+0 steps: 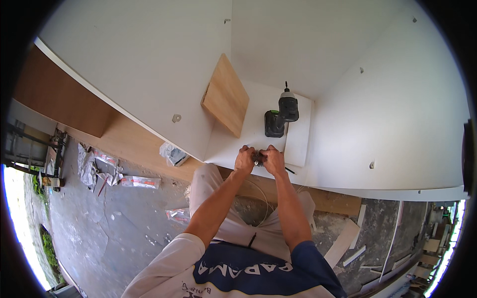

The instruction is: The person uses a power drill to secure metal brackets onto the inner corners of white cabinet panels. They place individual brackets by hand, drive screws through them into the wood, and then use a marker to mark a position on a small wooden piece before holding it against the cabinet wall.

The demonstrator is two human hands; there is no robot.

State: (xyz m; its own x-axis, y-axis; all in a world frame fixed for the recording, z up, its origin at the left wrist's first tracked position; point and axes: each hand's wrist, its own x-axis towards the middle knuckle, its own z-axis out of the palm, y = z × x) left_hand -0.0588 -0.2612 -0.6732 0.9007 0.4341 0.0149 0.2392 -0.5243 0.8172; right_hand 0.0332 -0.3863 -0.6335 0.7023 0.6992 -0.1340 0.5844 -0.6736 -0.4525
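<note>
My left hand [244, 159] and my right hand [273, 160] meet at the front edge of a white cabinet's floor. Between their closed fingers is a small dark object with a light round end [257, 159]; its kind cannot be made out. Just beyond them a black cordless drill [281, 115] stands on its battery, its bit pointing away from me. A white board [299, 136] lies under and right of the drill. Next to my right hand is a thin black stick, perhaps a pencil [290, 170]. A light wood panel [227, 97] leans against the cabinet's left wall.
White cabinet walls [392, 124] rise left, right and behind, with small metal brackets [176, 117] on them. A clear plastic bag [173, 154] sits on the wooden plank at left. Torn packaging [140, 182] litters the concrete floor; wood offcuts [343, 242] lie at right. A thin cable loops between my legs.
</note>
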